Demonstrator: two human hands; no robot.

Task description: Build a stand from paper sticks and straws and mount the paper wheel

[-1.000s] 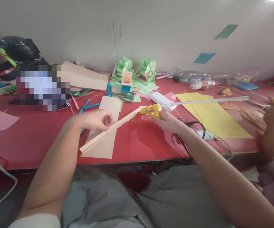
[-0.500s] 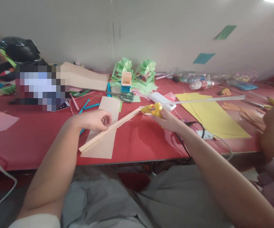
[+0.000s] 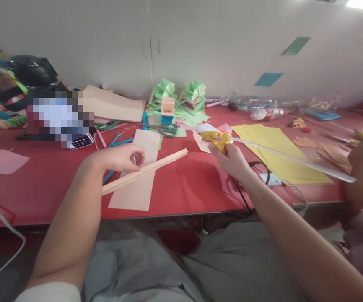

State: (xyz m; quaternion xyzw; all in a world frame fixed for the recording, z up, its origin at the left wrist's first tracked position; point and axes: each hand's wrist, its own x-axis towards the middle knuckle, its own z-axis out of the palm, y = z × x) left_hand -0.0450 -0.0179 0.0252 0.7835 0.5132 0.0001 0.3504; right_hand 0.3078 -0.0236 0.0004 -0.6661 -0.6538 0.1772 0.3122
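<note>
From the head camera, my left hand (image 3: pixel 123 158) pinches a folded tan paper strip (image 3: pixel 145 171), thumb and fingers closed on its upper edge; the strip slants from below my wrist out past my fingertips, lying over a tan sheet (image 3: pixel 139 178) on the red table (image 3: pixel 43 184). My right hand (image 3: pixel 233 161) is wrapped tight around a yellow glue gun (image 3: pixel 216 139). Its long clear glue stick (image 3: pixel 294 159) juts back beyond my wrist, above the yellow paper (image 3: pixel 278 159). Scissors (image 3: pixel 164 129) lie beyond my left fingertips.

A paper-craft workroom here: red tabletop (image 3: pixel 184 188) strewn with coloured paper sheets (image 3: pixel 272 147), scissors (image 3: pixel 165 129), a yellow glue gun (image 3: pixel 216 138), and folded green paper models (image 3: pixel 181 98) along the far edge.
</note>
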